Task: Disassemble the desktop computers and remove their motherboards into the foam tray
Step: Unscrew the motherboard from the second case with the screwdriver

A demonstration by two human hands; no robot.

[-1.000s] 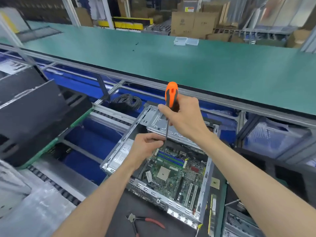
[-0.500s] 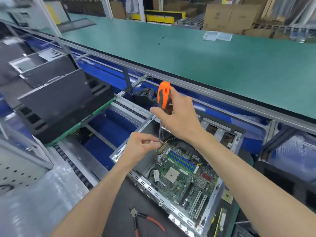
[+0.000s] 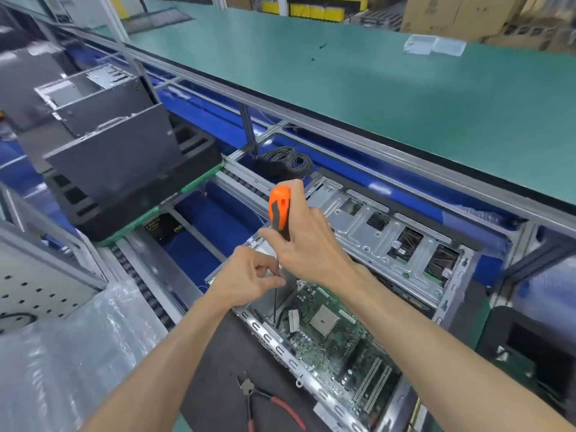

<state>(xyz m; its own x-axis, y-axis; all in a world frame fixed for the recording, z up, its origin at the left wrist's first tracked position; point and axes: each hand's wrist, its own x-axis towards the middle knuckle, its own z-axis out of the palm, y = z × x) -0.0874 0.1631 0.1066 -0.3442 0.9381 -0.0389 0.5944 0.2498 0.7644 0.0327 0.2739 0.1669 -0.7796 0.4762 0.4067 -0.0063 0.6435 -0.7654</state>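
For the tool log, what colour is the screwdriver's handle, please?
Orange and black screwdriver handle, clearest in the head view.

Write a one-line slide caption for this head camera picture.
Right hand grips orange-handled screwdriver, left hand pinches its shaft over green motherboard in open metal computer case.

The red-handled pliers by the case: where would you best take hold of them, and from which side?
Grip the pliers by the two red handles, coming from above and the near side. They lie flat on the dark mat, jaws toward the computer case, handles splayed toward the person with free space around them.
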